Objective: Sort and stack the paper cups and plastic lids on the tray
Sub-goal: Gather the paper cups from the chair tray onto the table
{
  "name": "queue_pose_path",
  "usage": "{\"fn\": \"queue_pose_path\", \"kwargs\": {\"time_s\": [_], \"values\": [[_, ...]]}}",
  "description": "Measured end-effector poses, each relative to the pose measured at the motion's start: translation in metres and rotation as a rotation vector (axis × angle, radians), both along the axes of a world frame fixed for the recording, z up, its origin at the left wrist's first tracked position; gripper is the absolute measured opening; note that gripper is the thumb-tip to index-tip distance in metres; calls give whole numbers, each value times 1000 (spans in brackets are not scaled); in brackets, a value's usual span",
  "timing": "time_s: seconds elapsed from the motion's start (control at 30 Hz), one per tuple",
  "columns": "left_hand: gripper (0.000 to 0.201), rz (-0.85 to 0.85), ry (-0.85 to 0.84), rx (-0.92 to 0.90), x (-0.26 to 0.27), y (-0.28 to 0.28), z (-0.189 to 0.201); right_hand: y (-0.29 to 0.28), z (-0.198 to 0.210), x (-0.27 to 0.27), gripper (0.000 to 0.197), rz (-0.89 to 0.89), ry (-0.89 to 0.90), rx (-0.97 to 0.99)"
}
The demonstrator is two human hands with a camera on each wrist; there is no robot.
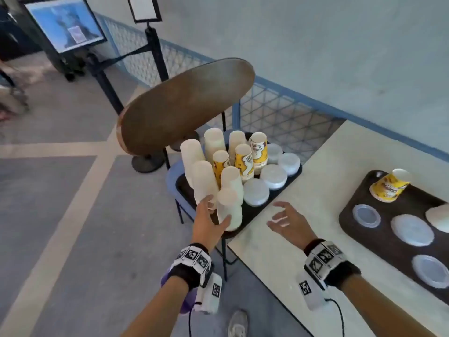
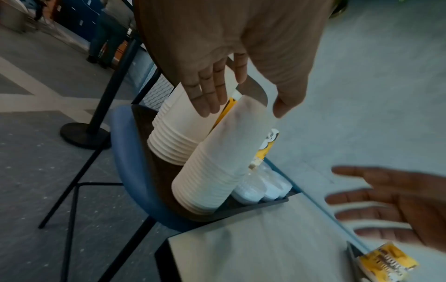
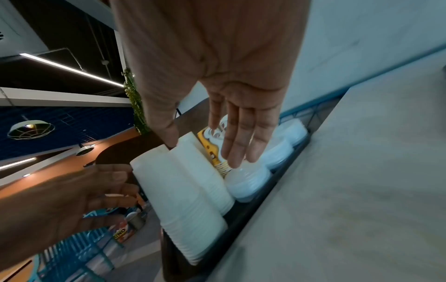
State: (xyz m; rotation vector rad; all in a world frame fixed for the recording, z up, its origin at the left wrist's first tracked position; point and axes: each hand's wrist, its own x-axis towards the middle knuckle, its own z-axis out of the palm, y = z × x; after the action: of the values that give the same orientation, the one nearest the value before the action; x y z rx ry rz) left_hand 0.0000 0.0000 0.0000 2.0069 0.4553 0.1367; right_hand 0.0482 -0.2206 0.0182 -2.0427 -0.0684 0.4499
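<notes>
A dark tray (image 1: pixel 254 211) rests on a blue chair and carries several upside-down stacks of white and yellow paper cups (image 1: pixel 258 152), with stacks of plastic lids (image 1: pixel 256 192) along its right side. My left hand (image 1: pixel 213 212) reaches around the nearest white cup stack (image 1: pixel 229 210) (image 2: pixel 224 162). Its straight fingers (image 2: pixel 207 91) are on the far side and its thumb is on the near side, without a closed grip. My right hand (image 1: pixel 281 216) (image 3: pixel 241 137) hovers with spread fingers over the table corner beside the lids, holding nothing.
On the pale table (image 1: pixel 303 181) to the right lies a second dark tray (image 1: pixel 388 215) with a yellow cup (image 1: pixel 388 186) on its side and loose lids (image 1: pixel 411 229). The chair's brown backrest (image 1: pixel 187 103) rises behind the cups. A stanchion post (image 1: pixel 155 69) stands beyond.
</notes>
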Motion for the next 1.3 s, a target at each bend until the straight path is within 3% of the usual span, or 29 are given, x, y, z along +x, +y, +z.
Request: {"fn": "queue_pose_path", "kwargs": {"time_s": [0.13,0.3,0.5,0.7,1.0,1.3], "values": [[82,-38,122,-6,10,-4,-19,45,-3,27,50,-42,74,51],[93,-16,142,-133,26,-11,-43,76,-13,65,59,-50,81,51],[90,62,174,-208,42,-15,-66,101,-26,94,73,33,113,-28],[83,27,186,-223,43,-9,-69,114,-35,112,85,110,119,-129],[75,-53,206,-207,43,3,-69,121,-45,119,97,202,68,-448],[75,-46,197,-198,35,8,-53,119,-40,115,102,241,32,-511]]}}
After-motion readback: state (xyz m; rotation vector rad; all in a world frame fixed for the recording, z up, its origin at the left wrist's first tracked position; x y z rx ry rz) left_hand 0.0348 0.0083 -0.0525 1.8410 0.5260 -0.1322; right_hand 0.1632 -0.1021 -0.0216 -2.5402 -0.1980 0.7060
